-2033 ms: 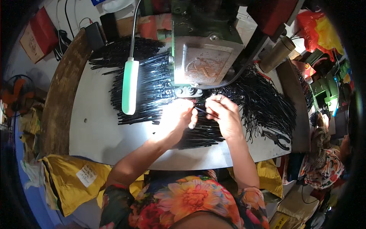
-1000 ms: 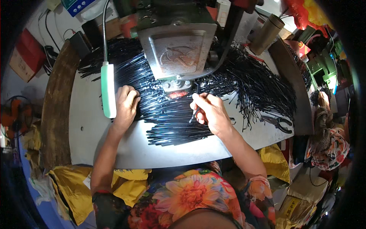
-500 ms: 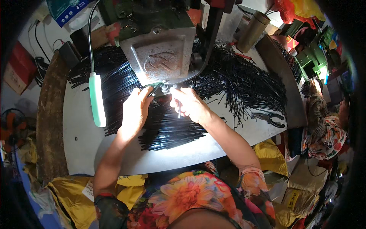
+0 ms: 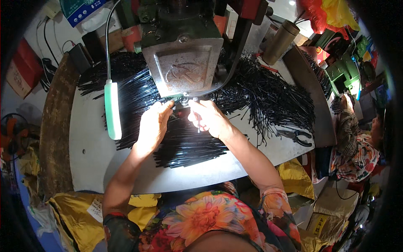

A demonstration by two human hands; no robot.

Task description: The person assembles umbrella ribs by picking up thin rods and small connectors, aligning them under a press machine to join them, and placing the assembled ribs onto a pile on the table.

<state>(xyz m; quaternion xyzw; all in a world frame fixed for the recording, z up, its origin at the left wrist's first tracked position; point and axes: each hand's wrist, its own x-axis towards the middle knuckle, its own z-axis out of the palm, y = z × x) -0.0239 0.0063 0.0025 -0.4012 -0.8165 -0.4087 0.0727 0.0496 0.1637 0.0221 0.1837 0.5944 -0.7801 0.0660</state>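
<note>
Since a second ago, the left hand (image 4: 154,122) has come inward to the lower end of the machine (image 4: 180,38), and the right hand (image 4: 208,117) has drawn closer to it. Pinched narrow, the right holds a slim, shiny rod (image 4: 198,127), its tip poking below the fingers; the left's fingertips bunch together, their hold impossible to tell. That rod looks light, fairly stiff and probably slippery, so a pinch near its middle should suit. Between and below the hands, glossy black rods (image 4: 189,154) lie roughly parallel. Just beyond the fingertips hangs a rust-mottled metal cover (image 4: 183,69). Left of the left hand is a smooth green-and-white lamp (image 4: 112,111); right of the right, a tangled black heap (image 4: 277,90), then dark-handled pliers (image 4: 294,135).
</note>
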